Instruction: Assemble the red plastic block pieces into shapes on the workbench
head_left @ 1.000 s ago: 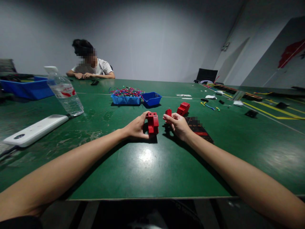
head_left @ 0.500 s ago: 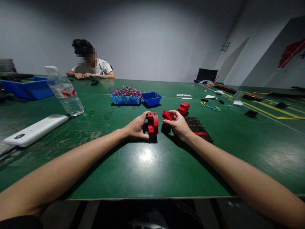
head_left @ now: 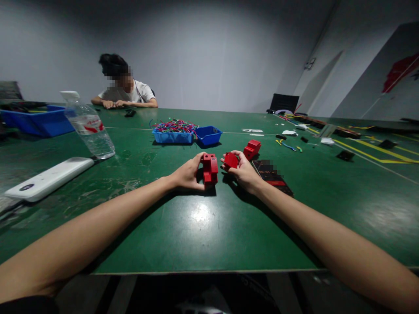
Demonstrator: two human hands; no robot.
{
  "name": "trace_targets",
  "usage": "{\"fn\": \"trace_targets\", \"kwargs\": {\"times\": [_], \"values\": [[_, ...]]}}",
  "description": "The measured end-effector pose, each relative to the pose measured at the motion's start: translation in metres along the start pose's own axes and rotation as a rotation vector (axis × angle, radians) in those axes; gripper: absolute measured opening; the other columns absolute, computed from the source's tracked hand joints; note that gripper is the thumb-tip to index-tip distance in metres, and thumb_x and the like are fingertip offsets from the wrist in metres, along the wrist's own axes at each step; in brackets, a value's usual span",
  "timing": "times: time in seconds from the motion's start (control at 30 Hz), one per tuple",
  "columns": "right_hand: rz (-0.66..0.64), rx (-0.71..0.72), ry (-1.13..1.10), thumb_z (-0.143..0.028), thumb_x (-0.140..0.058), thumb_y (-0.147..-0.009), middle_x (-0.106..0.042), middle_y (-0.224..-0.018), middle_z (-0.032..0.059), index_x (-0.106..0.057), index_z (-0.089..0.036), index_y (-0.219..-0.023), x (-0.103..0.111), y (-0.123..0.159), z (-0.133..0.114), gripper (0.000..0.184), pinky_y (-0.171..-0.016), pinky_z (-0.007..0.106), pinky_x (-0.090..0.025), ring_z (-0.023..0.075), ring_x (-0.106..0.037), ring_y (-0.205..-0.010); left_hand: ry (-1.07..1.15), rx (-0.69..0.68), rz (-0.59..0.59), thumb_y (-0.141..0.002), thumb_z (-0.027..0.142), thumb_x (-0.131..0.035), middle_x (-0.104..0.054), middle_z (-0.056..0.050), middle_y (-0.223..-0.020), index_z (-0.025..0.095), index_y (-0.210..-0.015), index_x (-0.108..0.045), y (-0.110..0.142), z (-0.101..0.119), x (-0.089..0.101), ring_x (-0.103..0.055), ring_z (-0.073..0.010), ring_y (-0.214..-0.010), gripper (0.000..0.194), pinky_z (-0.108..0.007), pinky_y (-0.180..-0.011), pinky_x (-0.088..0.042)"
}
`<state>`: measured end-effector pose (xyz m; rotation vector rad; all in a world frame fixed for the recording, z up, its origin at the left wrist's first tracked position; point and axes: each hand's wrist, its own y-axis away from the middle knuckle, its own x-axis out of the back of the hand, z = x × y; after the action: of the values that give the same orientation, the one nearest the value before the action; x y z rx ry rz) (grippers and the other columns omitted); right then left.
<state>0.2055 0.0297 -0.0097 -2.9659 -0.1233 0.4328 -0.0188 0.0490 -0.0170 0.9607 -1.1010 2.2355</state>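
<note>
My left hand (head_left: 190,173) is closed around the side of a red stepped plastic module (head_left: 210,169), like a DIN-rail housing with holes in its top. The module stands upright on the green table. Just to its right, my right hand (head_left: 246,174) grips a smaller red plastic block (head_left: 231,160) between thumb and fingers, a broad face turned towards me. A gap separates the two red pieces. Behind my right hand lies another red stepped module (head_left: 252,149). Beside my right wrist rests a black phone (head_left: 271,176) with a timer on its screen.
Ahead are a light-blue bin (head_left: 173,138) heaped with coloured wires and a dark-blue bin (head_left: 208,136). A water bottle (head_left: 91,131) and white power bank (head_left: 49,179) stand left. Cut wires (head_left: 288,145) and scraps lie right. Another person (head_left: 127,89) sits across the table.
The small red block has turned in my right fingers, so a wider face shows. My right fingers have spread somewhat behind it. My left hand and its module have stayed put.
</note>
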Motion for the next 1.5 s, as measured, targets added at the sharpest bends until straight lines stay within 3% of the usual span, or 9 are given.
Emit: {"fn": "trace_targets", "kwargs": {"times": [0.17,0.33,0.5,0.67,0.8,0.93,1.07,1.27,1.5], "values": [[-0.009,-0.099,-0.045,-0.003,-0.076,-0.054,-0.069,-0.093,-0.0032,-0.05,-0.025,-0.095,-0.006,0.002,-0.006,0.054,-0.071,0.026,-0.057,0.0144,-0.069,-0.083,0.004,-0.02,0.008,-0.062,0.045,-0.08,-0.05,-0.021,-0.135,0.017,-0.141,-0.023,0.0,0.0,0.0,-0.054,-0.0354,-0.122,0.101,-0.05,-0.101,-0.046],[0.011,-0.188,-0.046,-0.031,-0.077,-0.073,-0.069,-0.083,0.0006,-0.058,-0.02,-0.089,-0.009,0.004,-0.01,0.028,-0.048,0.02,-0.05,0.0122,-0.067,-0.063,-0.014,-0.031,0.005,-0.062,0.045,-0.079,-0.05,-0.023,-0.134,0.015,-0.14,-0.022,-0.001,0.0,0.001,-0.055,-0.0367,-0.121,0.101,-0.052,-0.102,-0.045],[0.046,-0.191,0.015,-0.056,-0.068,-0.078,-0.064,-0.064,0.0022,-0.064,-0.016,-0.082,-0.005,0.002,-0.009,0.041,-0.037,0.019,-0.038,0.009,-0.056,-0.046,-0.02,-0.013,-0.002,-0.062,0.046,-0.079,-0.05,-0.022,-0.134,0.015,-0.14,-0.023,0.0,0.0,0.001,-0.055,-0.0365,-0.121,0.101,-0.051,-0.101,-0.045],[0.087,-0.134,0.073,-0.068,-0.071,-0.066,-0.052,-0.051,-0.0032,-0.06,-0.018,-0.07,-0.002,0.001,-0.006,0.052,-0.035,0.02,-0.03,0.0067,-0.042,-0.04,-0.008,-0.013,0.011,-0.063,0.043,-0.079,-0.048,-0.022,-0.135,0.014,-0.139,-0.027,0.0,0.001,0.0,-0.053,-0.0358,-0.123,0.096,-0.05,-0.101,-0.045],[0.076,-0.076,0.131,-0.065,-0.079,-0.056,-0.038,-0.045,-0.0089,-0.053,-0.018,-0.062,-0.001,0.001,-0.005,0.053,-0.036,0.02,-0.024,0.0042,-0.032,-0.038,-0.016,0.006,-0.001,-0.063,0.043,-0.079,-0.05,-0.02,-0.134,0.015,-0.139,-0.026,0.0,0.002,0.001,-0.055,-0.0351,-0.121,0.097,-0.049,-0.1,-0.046],[0.073,-0.067,0.171,-0.059,-0.08,-0.056,-0.036,-0.045,-0.0105,-0.059,-0.017,-0.069,-0.001,0.002,-0.007,0.049,-0.039,0.021,-0.022,0.0043,-0.03,-0.039,-0.017,0.002,0.001,-0.063,0.043,-0.079,-0.05,-0.02,-0.135,0.016,-0.139,-0.025,0.0,0.002,0.001,-0.055,-0.0347,-0.121,0.097,-0.049,-0.101,-0.046],[0.059,-0.012,0.2,-0.047,-0.08,-0.058,-0.052,-0.055,-0.0073,-0.062,-0.016,-0.078,-0.001,0.003,-0.007,0.042,-0.041,0.021,-0.024,0.0046,-0.035,-0.042,-0.009,-0.006,0.0,-0.063,0.044,-0.078,-0.05,-0.02,-0.135,0.017,-0.139,-0.025,0.0,0.002,0.001,-0.055,-0.0342,-0.121,0.097,-0.049,-0.101,-0.046],[0.085,0.028,0.178,-0.027,-0.08,-0.05,-0.061,-0.063,-0.0064,-0.063,-0.017,-0.082,-0.001,0.002,-0.006,0.038,-0.048,0.02,-0.031,0.0064,-0.046,-0.051,-0.028,-0.002,-0.003,-0.064,0.044,-0.078,-0.051,-0.02,-0.134,0.016,-0.139,-0.024,0.0,0.002,0.001,-0.056,-0.0341,-0.119,0.096,-0.048,-0.099,-0.047],[0.07,-0.007,0.126,-0.028,-0.084,-0.05,-0.068,-0.074,-0.0036,-0.062,-0.019,-0.085,-0.001,0.002,-0.008,0.042,-0.056,0.023,-0.044,0.0108,-0.06,-0.062,-0.027,-0.016,0.002,-0.064,0.044,-0.078,-0.051,-0.02,-0.132,0.015,-0.138,-0.026,0.0,0.002,0.002,-0.056,-0.0335,-0.119,0.095,-0.047,-0.099,-0.047]]}}
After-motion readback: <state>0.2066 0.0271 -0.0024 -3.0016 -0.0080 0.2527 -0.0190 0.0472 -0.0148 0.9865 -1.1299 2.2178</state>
